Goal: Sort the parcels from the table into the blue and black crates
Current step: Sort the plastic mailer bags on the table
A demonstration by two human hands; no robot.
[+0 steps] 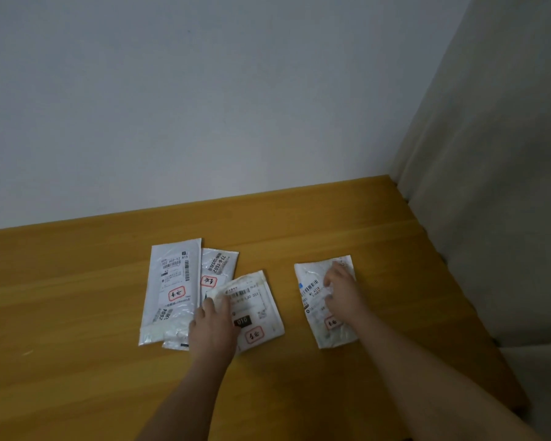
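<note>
I see four white parcels lying flat on the wooden table (347, 224); no crates are in view. My left hand (213, 323) lies on the near-centre parcel (258, 310), fingers curling at its left edge. My right hand (341, 291) pinches the film of the separate right parcel (315, 300). I judge these poly mailers light, soft and slick, likely to sag; gripping an edge or corner seems best. The tall parcel (172, 288) partly overlaps another (218, 265).
</note>
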